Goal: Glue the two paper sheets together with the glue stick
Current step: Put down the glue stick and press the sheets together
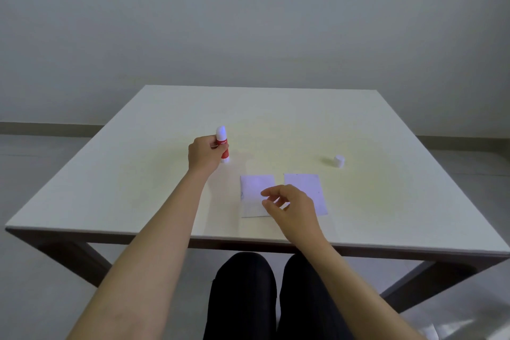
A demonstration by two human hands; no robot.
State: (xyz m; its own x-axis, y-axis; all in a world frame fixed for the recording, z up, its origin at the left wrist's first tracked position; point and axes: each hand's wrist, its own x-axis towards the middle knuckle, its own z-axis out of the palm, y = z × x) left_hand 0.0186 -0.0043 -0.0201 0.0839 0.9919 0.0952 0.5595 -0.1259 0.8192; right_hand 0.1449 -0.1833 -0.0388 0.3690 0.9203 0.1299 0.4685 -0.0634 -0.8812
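Two small white paper sheets lie side by side near the table's front edge, the left sheet [254,193] and the right sheet [307,185], with a narrow gap between them. My left hand [204,157] grips a red and white glue stick [222,144] that stands upright on the table to the left of the sheets, its white tip exposed. My right hand [293,208] hovers over the gap between the sheets with fingers spread and nothing in it. It hides the near inner corners of both sheets.
The glue stick's white cap [339,161] stands on the white table [276,119] to the right, beyond the right sheet. A plain wall rises behind the table. My knees in dark trousers [248,298] show below the front edge.
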